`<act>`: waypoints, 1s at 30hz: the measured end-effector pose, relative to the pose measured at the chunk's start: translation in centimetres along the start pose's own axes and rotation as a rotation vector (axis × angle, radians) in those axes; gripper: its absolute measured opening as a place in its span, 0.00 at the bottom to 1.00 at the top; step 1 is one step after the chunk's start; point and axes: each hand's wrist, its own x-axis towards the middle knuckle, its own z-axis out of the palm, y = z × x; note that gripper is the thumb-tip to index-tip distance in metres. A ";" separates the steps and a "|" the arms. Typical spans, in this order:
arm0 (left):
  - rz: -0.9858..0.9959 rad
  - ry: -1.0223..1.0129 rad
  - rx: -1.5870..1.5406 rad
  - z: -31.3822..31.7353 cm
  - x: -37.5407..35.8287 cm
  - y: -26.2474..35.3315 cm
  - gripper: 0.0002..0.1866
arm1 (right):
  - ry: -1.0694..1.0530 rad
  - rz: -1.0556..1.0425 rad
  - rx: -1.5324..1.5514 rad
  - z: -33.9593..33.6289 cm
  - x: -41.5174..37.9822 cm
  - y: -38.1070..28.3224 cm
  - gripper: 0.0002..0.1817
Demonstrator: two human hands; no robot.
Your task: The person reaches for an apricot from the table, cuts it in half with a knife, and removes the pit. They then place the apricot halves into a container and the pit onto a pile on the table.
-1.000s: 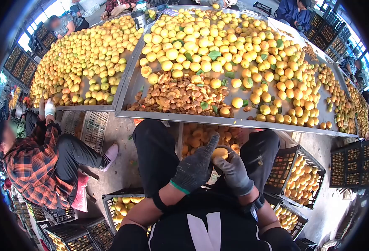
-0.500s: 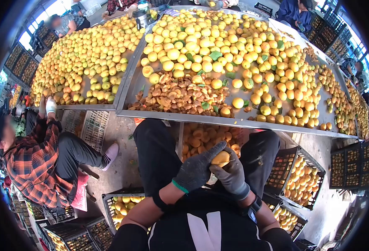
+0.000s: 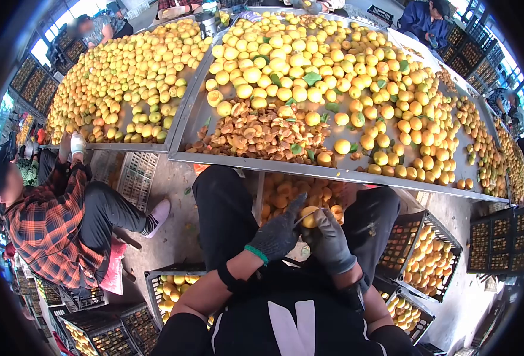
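My right hand (image 3: 329, 240), in a grey glove, grips a yellow apricot (image 3: 310, 217) above my lap. Close on its left is my left hand (image 3: 275, 235), in a dark glove with a green cuff; its index finger points up and its other fingers are curled. A thin line runs from the left hand to the fruit, too fine to name. Below the table edge, between my knees, orange apricots (image 3: 280, 193) fill a container. On the metal table (image 3: 262, 164) in front lie many whole apricots (image 3: 297, 77) and a heap of brown-orange pieces (image 3: 268, 133).
A person in a plaid shirt (image 3: 51, 228) sits at my left by a second fruit-covered table. Black crates of apricots stand right (image 3: 431, 255) and left (image 3: 176, 291) of me. Other people (image 3: 422, 24) sit along the far side. A pale crate (image 3: 136, 178) stands under the left table.
My hands have moved slightly apart; the left has shifted down with its index finger raised. The apricot now shows more openly in the right hand. The view has shifted slightly.
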 end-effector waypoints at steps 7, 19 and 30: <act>-0.034 -0.041 0.061 0.3 -0.5 -0.7 0.42 | 0.119 -0.291 -0.646 1.1 -0.6 0.6 0.26; -0.045 0.010 0.114 -0.1 -0.4 0.3 0.39 | 0.127 -0.219 -0.548 1.8 0.3 0.2 0.24; 0.167 -0.081 -0.079 0.2 -0.2 -0.5 0.40 | 0.107 -0.313 -0.647 1.4 -1.0 0.1 0.25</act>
